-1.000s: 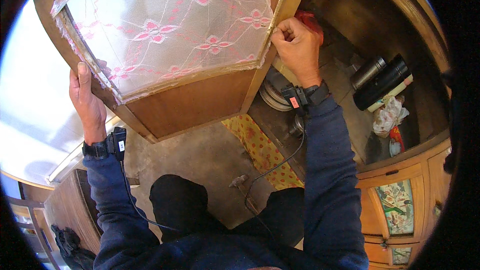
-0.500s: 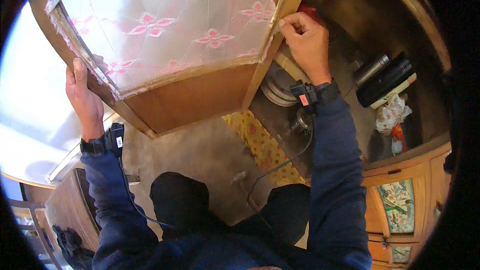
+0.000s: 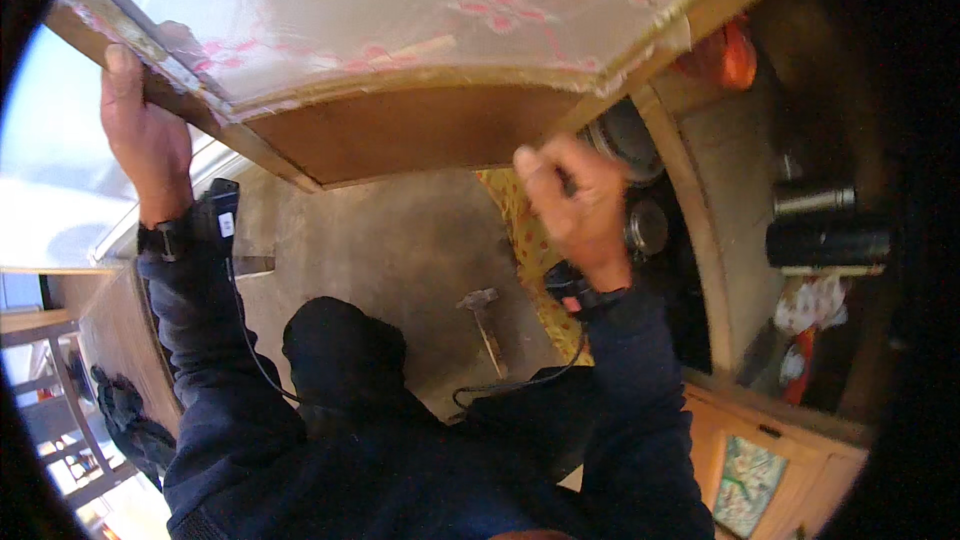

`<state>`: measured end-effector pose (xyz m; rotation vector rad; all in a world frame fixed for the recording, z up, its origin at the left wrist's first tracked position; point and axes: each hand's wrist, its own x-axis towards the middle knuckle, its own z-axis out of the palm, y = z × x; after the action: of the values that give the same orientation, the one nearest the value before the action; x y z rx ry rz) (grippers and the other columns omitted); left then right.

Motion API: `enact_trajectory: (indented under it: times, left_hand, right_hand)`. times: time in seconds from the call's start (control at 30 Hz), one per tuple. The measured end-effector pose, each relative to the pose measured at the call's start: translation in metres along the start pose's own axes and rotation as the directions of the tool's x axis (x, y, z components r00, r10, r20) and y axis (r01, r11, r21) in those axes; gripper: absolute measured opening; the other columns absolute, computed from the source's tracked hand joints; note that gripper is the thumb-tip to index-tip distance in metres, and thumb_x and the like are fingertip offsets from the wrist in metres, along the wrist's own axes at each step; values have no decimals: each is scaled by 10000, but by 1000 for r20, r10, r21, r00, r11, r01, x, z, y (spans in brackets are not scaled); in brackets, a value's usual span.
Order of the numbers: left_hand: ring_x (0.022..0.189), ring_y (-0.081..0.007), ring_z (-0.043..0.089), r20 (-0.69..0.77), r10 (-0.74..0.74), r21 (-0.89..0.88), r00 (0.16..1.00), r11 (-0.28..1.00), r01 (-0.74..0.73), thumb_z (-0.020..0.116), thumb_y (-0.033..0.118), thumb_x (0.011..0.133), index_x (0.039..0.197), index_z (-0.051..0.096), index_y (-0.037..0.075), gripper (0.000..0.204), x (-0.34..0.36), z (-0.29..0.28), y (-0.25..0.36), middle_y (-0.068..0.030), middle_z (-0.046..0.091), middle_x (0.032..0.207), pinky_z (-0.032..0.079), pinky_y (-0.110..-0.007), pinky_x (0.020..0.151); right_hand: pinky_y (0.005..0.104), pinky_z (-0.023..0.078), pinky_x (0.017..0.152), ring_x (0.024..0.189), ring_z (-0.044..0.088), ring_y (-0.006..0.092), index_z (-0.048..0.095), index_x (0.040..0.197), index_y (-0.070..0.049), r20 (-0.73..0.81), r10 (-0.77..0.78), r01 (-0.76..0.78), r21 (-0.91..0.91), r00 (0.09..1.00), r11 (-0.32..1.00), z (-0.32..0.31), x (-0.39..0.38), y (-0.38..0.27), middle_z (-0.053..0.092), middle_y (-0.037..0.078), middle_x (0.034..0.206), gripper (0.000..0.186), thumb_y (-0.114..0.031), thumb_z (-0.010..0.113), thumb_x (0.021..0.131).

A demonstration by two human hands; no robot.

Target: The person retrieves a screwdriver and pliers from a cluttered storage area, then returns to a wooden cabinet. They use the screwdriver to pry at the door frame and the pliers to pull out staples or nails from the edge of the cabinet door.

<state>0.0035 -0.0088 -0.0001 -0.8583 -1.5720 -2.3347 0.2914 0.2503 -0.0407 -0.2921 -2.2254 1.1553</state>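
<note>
A wooden cabinet door point(image 3: 400, 135) with a plain lower panel stands tilted in front of me. Sheer white fabric point(image 3: 400, 25) with pink flowers covers its upper opening, its edges ragged along the frame. My left hand point(image 3: 148, 145) grips the door's left edge, thumb on the near face. Just below the door's lower right part, apart from its frame, my right hand point(image 3: 580, 200) hangs with curled fingers and the thumb pressed against them. It is smeared by motion, and whatever the fingers may hold cannot be made out.
On the floor between my knees and the door lies a hammer point(image 3: 483, 330). A yellow patterned cloth point(image 3: 530, 260) is beside the open cabinet point(image 3: 700, 240) at right. Inside are a black cylinder point(image 3: 828, 241), a metal flask point(image 3: 815, 201), a plastic bag point(image 3: 812, 305) and a red object point(image 3: 735, 55).
My right hand has left the door's right edge and come down toward me. The view has shifted, showing the hammer and more of the red object. My left hand keeps its grip.
</note>
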Motion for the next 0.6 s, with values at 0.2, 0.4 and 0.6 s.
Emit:
enact_trajectory:
  times: [0.2,0.4,0.6]
  left_hand:
    - [1126,-219,600,57,-62,-21,996,998,63,545,349,1037,1370,462,31,467,2,-7,-4,-115,633,1221,457,-394,1004]
    - [1151,-150,514,-85,-482,445,872,765,466,533,304,1043,1357,499,36,413,-11,23,-11,-41,571,1233,406,-328,1022]
    - [1012,-128,528,-98,-514,449,852,742,499,584,246,1003,1288,535,28,362,9,44,23,-40,587,1100,445,-302,926]
  right_hand:
    - [398,427,537,554,543,325,566,702,-9,222,370,-356,-102,902,929,42,-18,41,575,172,637,300,-208,715,871]
    - [431,417,533,565,552,360,536,677,-19,324,511,-423,-305,796,853,16,-51,30,551,166,618,311,-207,728,833]
    - [447,427,544,581,584,364,553,693,-17,337,594,-527,-276,730,804,18,-41,-40,574,163,616,287,-211,716,829]
